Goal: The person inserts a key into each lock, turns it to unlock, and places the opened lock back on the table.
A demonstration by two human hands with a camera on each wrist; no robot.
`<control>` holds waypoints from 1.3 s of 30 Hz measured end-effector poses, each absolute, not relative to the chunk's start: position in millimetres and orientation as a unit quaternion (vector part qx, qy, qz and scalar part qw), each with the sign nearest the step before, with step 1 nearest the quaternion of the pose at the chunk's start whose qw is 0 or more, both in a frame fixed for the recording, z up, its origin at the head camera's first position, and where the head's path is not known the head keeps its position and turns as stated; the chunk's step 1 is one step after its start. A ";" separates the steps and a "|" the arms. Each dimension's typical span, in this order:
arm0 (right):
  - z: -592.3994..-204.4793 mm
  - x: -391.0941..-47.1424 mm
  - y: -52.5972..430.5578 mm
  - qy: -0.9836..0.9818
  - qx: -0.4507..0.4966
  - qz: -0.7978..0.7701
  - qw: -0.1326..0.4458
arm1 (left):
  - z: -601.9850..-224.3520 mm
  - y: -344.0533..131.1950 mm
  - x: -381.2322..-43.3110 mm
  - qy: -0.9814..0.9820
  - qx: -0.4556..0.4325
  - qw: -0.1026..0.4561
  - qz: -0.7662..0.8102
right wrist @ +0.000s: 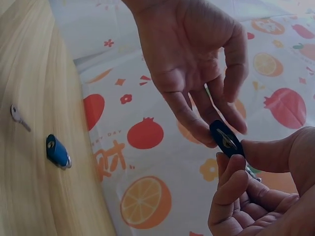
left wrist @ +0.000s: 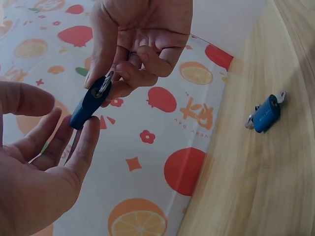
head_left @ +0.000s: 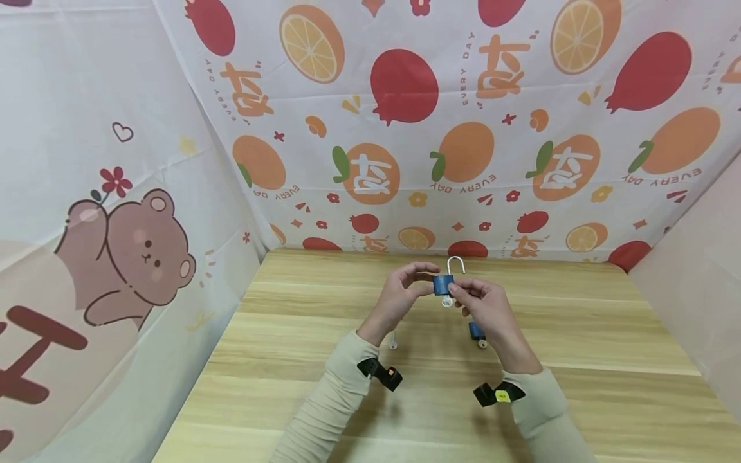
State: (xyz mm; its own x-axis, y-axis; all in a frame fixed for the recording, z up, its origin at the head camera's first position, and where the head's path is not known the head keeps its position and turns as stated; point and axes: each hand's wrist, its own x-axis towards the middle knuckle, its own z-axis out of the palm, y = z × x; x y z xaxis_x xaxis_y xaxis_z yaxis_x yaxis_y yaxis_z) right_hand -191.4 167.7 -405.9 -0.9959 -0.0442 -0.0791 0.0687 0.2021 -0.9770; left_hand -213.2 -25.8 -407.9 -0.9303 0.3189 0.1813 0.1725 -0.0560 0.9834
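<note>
A blue padlock (head_left: 443,284) is held up over the table, its silver shackle (head_left: 456,260) sprung up and a key (head_left: 447,301) at its lower end. My right hand (head_left: 483,308) pinches it between thumb and fingers. From the other side, my left hand (head_left: 402,292) touches the body with its fingertips (left wrist: 88,125); its thumb stands apart from the padlock in the left wrist view. On the wood below the right hand is another blue padlock (head_left: 476,331) with a key (left wrist: 281,97) in it.
A loose key (head_left: 393,344) lies on the wooden table (head_left: 278,334) near the left wrist. In the right wrist view a blue padlock (right wrist: 56,150) with its bare keyhole showing lies near that key. Fruit-printed cloth (head_left: 405,148) hangs along the table's far edge.
</note>
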 end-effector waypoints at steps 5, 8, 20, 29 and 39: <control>-409.4 -197.6 167.9 0.773 0.013 -0.633 0.049 | -413.3 -25.5 -216.1 0.698 0.188 0.068 0.688; -412.0 -200.0 168.5 0.772 0.016 -0.634 0.048 | -415.3 -24.5 -216.9 0.696 0.200 0.082 0.684; -432.7 -209.4 166.4 0.772 0.035 -0.632 0.057 | -430.6 -15.0 -219.8 0.760 0.210 0.027 0.615; -448.1 -212.5 165.4 0.781 0.046 -0.620 0.058 | -441.9 -7.8 -221.2 0.804 0.196 -0.003 0.562; -465.2 -216.1 164.6 0.791 0.059 -0.606 0.057 | -454.7 -4.9 -224.6 0.838 0.201 0.002 0.508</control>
